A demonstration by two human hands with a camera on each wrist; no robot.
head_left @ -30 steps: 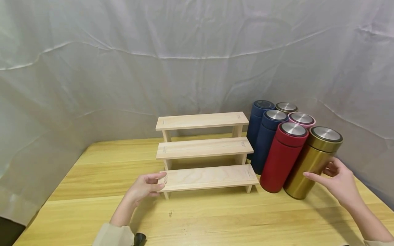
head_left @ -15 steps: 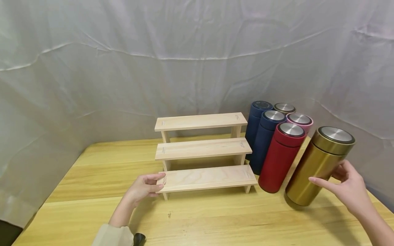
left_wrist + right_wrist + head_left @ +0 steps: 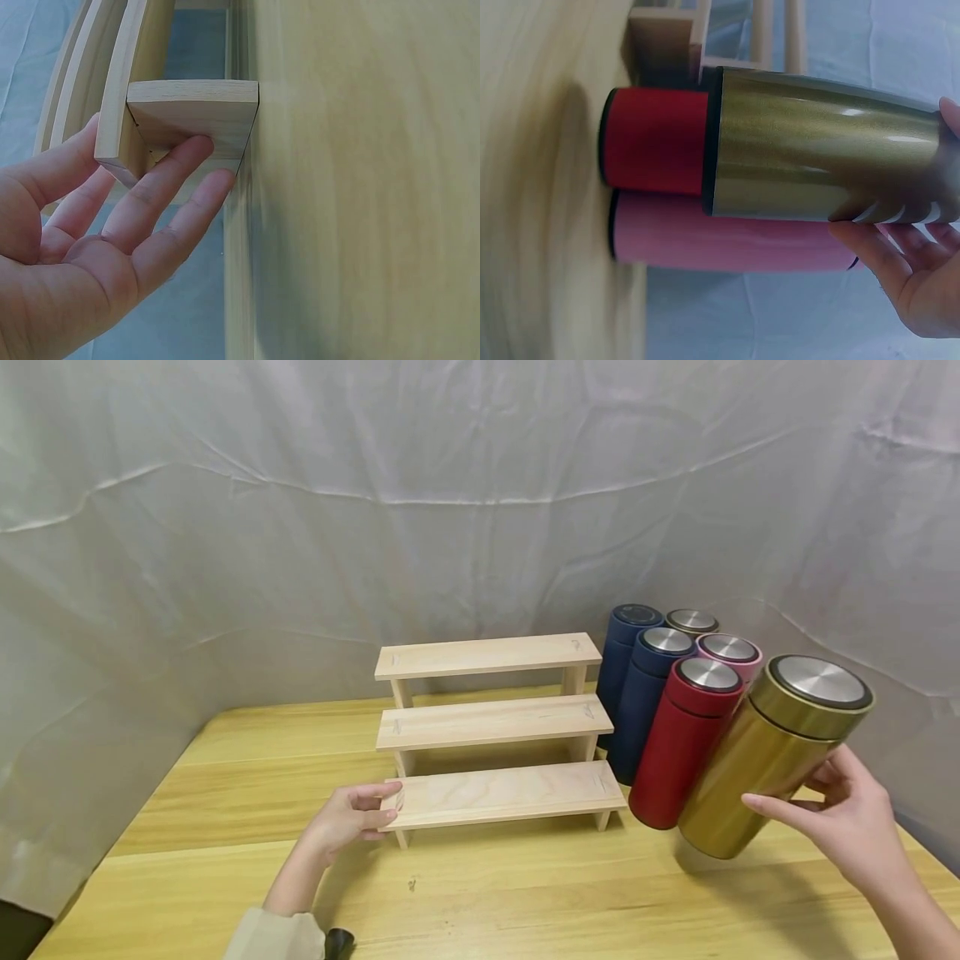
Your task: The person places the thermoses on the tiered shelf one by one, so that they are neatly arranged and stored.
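Right hand (image 3: 847, 822) grips a glossy gold cylinder (image 3: 765, 768).

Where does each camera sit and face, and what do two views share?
Head: on the head, facing forward and down at the wooden stand and gold flask; left hand and right hand show, with forearms.
Left wrist: on that wrist, facing past the partly visible left hand at the wooden stand's end.
Right wrist: on that wrist, facing the gold flask; part of the right hand shows.
Shared by head and right wrist: gold flask, red flask, pink flask.
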